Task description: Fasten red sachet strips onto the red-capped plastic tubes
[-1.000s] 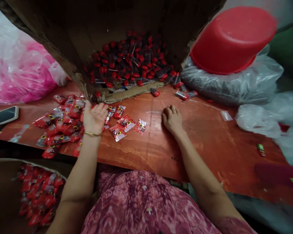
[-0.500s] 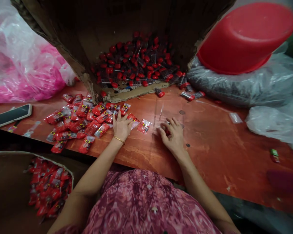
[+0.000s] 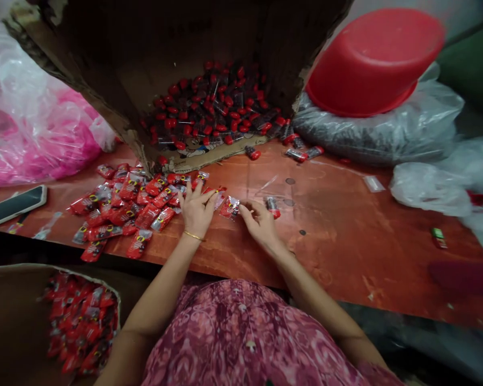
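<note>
My left hand (image 3: 198,213), with a gold bangle on the wrist, rests fingers spread at the right edge of a pile of red printed plastic packets (image 3: 147,215). Just right of its fingertips lies a single flat red packet (image 3: 229,207). My right hand (image 3: 261,224) has its fingers curled, thumb and forefinger closed at that packet's right edge. Beyond the right knuckles a small clear bottle with a red cap (image 3: 272,207) lies on the red-brown table (image 3: 346,236). Many more such bottles (image 3: 221,107) are heaped inside a tipped cardboard box (image 3: 116,102).
A phone (image 3: 16,205) lies at the left, near a bag of pink pieces (image 3: 44,134). Below the table edge, a carton (image 3: 16,321) holds more red packets. A red tub (image 3: 378,64) sits on a dark-filled plastic bag (image 3: 370,134) at the right.
My right hand has moved left, off the capped bottle, which now lies uncovered, and its fingers have come to the single packet. My left hand stays by the pile. The view has shifted slightly.
</note>
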Motion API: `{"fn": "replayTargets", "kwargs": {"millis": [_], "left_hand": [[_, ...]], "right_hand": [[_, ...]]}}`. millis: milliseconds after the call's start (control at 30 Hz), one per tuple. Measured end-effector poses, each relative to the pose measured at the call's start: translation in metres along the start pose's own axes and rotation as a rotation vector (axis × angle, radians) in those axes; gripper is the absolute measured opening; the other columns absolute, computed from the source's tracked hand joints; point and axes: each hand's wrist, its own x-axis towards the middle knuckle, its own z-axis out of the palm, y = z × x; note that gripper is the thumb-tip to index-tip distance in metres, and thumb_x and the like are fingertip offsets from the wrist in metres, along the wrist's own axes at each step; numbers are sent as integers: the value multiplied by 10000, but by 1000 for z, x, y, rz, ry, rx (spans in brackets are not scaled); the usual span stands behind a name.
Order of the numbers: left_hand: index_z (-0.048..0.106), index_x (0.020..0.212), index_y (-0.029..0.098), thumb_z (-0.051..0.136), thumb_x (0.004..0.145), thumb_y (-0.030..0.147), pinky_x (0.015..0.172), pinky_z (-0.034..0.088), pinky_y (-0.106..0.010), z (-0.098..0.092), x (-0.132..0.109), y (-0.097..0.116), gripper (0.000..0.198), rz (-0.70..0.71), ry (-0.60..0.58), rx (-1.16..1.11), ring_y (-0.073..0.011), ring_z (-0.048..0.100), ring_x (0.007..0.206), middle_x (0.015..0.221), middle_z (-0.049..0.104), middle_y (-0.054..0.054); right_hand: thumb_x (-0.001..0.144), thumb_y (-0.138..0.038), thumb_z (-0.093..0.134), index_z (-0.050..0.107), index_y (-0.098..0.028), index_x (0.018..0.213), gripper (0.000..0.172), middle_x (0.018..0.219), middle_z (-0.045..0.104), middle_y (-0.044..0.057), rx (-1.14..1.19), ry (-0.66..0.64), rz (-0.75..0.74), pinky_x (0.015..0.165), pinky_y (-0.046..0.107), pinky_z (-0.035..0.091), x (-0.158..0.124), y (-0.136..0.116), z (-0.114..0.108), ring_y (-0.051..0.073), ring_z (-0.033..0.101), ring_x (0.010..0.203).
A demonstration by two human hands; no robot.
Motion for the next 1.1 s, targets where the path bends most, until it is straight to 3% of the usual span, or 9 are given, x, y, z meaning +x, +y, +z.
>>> {"fn": "replayTargets", "kwargs": {"millis": [100,233,333,467,567,733,833,933,1100], "left_hand": [[720,968,269,530,837,389,1091,177,-570,-8,-10,17,261,54,-25,-85,-296,379,1318,1300,563,-80],[698,1022,259,593,795,376,1091,208,-523,-11,-20,27,276,35,-24,-234,-286,394,1309,1299,568,-79],[709,952,216,652,727,452,990,377,-430,-11,-26,28,331,-170,-97,-495,-284,558,1120,1073,695,-79],[671,656,168,694,631,544,677,485,-279,-9,-35,40,378,-547,-413,-1004,-179,619,707,629,650,-14],[665,738,167,774,556,466,615,465,-228,-6,-40,53,366,-755,-405,-1267,-115,592,635,681,648,9],[648,736,163,811,529,346,636,477,-234,-2,-36,57,321,-918,-385,-1408,-101,602,615,689,668,10],[624,687,155,818,520,342,607,472,-220,-1,-30,52,317,-928,-365,-1380,-92,593,569,631,657,17],[612,688,162,820,516,355,566,465,-209,-1,-26,46,331,-953,-331,-1370,-80,575,520,598,642,36],[617,715,166,807,554,365,570,479,-211,-2,-24,43,319,-920,-365,-1397,-90,601,553,635,658,27]], "right_hand": [[775,-496,538,611,-187,817,320,767,656,26,315,-31,134,659,278,480,7,-11,15,147,583,680],[723,-505,599,578,-197,714,309,651,582,-13,449,37,167,612,252,453,12,-19,20,118,514,602],[740,-538,567,581,-201,726,338,636,557,-12,426,85,193,583,255,439,8,-18,13,122,494,588],[801,-542,484,485,-207,582,400,544,431,-32,257,125,131,512,242,345,-2,-11,5,106,398,527],[849,-495,435,396,-214,527,429,523,364,-37,151,140,68,508,249,306,-9,-6,6,106,354,515],[886,-426,423,509,-213,621,350,586,486,-13,75,89,-26,576,263,376,-16,-2,8,128,450,571],[922,-390,328,583,-215,708,377,645,572,20,-60,-36,-97,637,291,426,-9,2,-13,157,518,633],[897,-266,343,634,-207,996,313,979,666,81,-358,-196,-248,840,383,431,11,13,-55,216,567,911],[816,-132,444,597,-235,1186,414,1334,531,78,-818,-502,-365,964,478,339,40,45,-109,290,411,1233]]}}
